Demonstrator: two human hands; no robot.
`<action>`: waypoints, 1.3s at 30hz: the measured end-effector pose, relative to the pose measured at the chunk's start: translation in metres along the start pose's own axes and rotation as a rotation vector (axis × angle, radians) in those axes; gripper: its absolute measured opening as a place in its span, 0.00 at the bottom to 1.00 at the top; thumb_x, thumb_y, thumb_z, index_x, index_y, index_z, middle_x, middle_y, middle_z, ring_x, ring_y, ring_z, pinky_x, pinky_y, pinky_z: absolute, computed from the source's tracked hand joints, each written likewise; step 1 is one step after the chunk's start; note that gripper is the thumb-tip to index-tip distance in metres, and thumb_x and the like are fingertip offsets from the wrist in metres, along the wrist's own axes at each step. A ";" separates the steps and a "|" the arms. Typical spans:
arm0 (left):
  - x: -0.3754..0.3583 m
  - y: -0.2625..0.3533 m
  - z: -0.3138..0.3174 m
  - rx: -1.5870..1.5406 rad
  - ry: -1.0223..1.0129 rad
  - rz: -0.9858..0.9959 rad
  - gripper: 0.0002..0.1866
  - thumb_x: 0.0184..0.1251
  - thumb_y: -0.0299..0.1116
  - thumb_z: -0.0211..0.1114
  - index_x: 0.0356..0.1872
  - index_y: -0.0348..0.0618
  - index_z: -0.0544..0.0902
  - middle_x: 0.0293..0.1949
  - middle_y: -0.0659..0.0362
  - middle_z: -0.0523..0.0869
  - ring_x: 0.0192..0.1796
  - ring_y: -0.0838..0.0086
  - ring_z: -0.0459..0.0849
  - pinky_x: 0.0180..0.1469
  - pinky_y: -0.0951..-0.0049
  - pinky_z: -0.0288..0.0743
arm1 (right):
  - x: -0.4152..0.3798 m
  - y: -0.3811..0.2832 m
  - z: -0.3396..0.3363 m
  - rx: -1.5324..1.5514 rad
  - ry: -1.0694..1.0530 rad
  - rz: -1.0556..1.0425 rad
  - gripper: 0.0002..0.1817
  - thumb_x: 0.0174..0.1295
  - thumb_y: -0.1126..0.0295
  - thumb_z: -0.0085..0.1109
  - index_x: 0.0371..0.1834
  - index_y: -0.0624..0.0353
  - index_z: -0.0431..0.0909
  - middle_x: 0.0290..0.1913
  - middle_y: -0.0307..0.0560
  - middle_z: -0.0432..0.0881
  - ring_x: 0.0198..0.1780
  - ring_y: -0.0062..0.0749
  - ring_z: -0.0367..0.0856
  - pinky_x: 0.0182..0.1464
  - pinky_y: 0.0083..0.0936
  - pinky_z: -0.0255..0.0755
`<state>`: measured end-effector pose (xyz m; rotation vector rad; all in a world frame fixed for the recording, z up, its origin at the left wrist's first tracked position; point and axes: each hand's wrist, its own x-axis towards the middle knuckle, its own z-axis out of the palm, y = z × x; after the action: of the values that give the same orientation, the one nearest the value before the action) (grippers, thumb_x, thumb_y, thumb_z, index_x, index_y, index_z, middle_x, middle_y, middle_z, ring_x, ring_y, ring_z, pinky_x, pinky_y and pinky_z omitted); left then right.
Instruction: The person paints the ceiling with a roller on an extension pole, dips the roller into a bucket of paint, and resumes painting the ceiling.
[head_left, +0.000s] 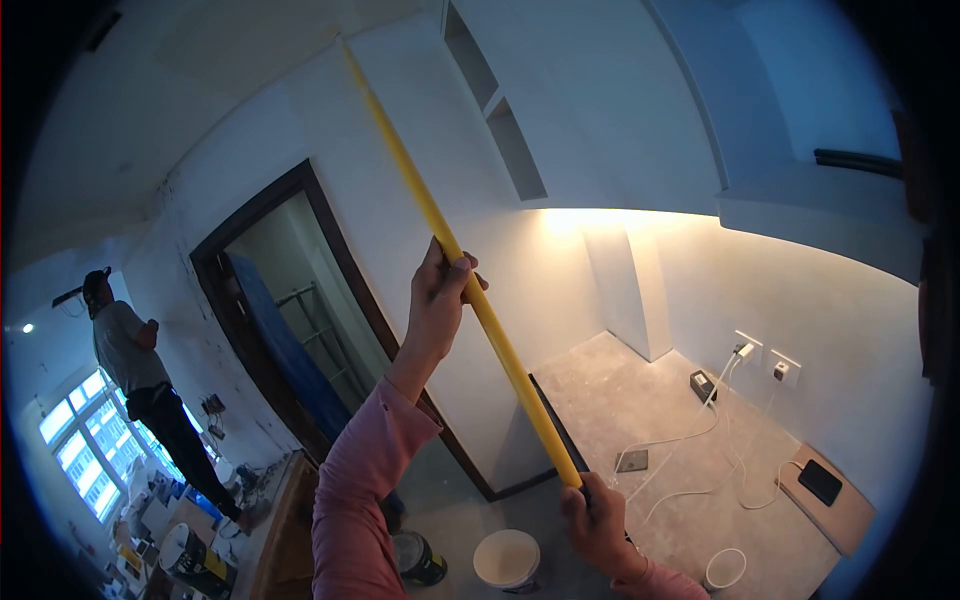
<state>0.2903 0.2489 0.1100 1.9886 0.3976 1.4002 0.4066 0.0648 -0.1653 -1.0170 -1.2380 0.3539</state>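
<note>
A long yellow pole (pixel 505 345) runs slantwise from the lower middle up to the corner of wall and ceiling. My left hand (pixel 438 292), raised in a pink sleeve, is closed around its middle. Lower down, my right hand (pixel 600 525) wraps round the dark grip at its bottom end. The pole's far tip is thin and blurred near the ceiling, and I cannot make out what is fitted there. Behind the pole stands a white wall (pixel 350 190) beside a dark-framed doorway (pixel 305 320).
Below my arms stand a white bucket (pixel 507 557) and a dark bucket (pixel 418 556). The counter (pixel 600 400) holds white cables, a phone (pixel 820 482) on a board and a cup (pixel 726 568). A person (pixel 140 360) stands raised at left near the window, above cluttered buckets.
</note>
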 end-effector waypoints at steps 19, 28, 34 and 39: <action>0.120 -0.034 -0.065 0.078 0.049 -0.083 0.06 0.76 0.31 0.54 0.47 0.43 0.76 0.42 0.61 0.80 0.42 0.71 0.82 0.47 0.67 0.77 | 0.116 -0.007 0.056 0.066 0.026 -0.056 0.14 0.72 0.62 0.57 0.37 0.63 0.78 0.19 0.47 0.82 0.22 0.40 0.85 0.27 0.29 0.74; 0.158 -0.052 -0.079 0.119 0.119 -0.115 0.05 0.73 0.31 0.57 0.42 0.41 0.76 0.39 0.58 0.79 0.39 0.68 0.84 0.46 0.63 0.80 | 0.151 -0.003 0.072 0.011 0.032 -0.039 0.16 0.74 0.58 0.55 0.35 0.61 0.78 0.19 0.45 0.82 0.22 0.40 0.84 0.27 0.33 0.73; 0.128 -0.041 -0.068 0.090 0.086 -0.081 0.09 0.77 0.33 0.54 0.51 0.43 0.75 0.43 0.61 0.79 0.42 0.71 0.82 0.47 0.67 0.77 | 0.125 -0.005 0.060 -0.048 0.030 -0.065 0.15 0.73 0.59 0.56 0.37 0.61 0.77 0.20 0.46 0.82 0.23 0.43 0.84 0.27 0.35 0.74; 0.067 -0.029 -0.045 0.064 0.010 -0.035 0.11 0.77 0.32 0.55 0.55 0.42 0.74 0.42 0.61 0.78 0.41 0.73 0.82 0.47 0.69 0.79 | 0.070 0.014 0.042 -0.081 0.034 -0.043 0.13 0.71 0.61 0.59 0.38 0.61 0.77 0.20 0.48 0.81 0.23 0.45 0.84 0.26 0.35 0.73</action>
<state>0.2786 0.3252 0.1475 2.0165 0.4848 1.3916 0.3974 0.1412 -0.1346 -1.0597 -1.2495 0.2538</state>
